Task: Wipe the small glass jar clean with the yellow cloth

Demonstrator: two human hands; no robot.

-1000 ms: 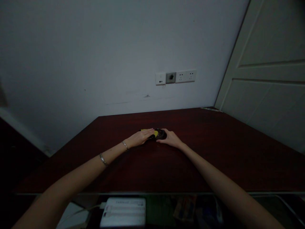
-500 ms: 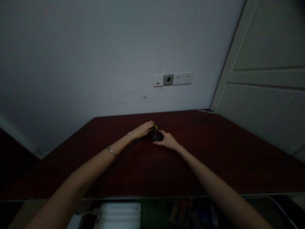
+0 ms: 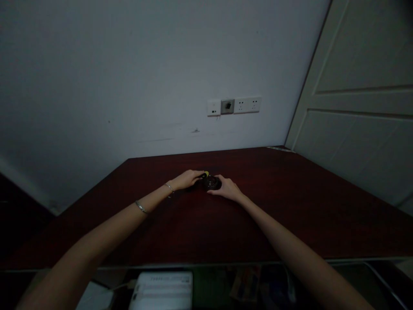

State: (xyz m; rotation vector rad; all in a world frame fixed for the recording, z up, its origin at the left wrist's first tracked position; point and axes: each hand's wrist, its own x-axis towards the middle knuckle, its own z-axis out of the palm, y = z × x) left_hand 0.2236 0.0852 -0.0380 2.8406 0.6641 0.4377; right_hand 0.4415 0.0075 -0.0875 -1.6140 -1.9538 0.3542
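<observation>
In the head view, a small dark, glossy round object, perhaps a glass container, rests on the dark red tabletop. My right hand curves around its right side, with thumb and fingers against it. At its left edge, my left hand is closed on a small black and yellow item. Its exact kind is too small and dim to make out. Whether this item touches the round object I cannot tell. Two bracelets circle my left wrist and forearm.
Wall sockets and a grey switch plate are on the wall behind the table. A pale panelled door stands to the right. Below the front edge lie a white box-like device with a cable and other dim items.
My left hand has shifted left and slightly toward me, with its fingers lower and the black and yellow item moving along. My right hand stays on the round object.
</observation>
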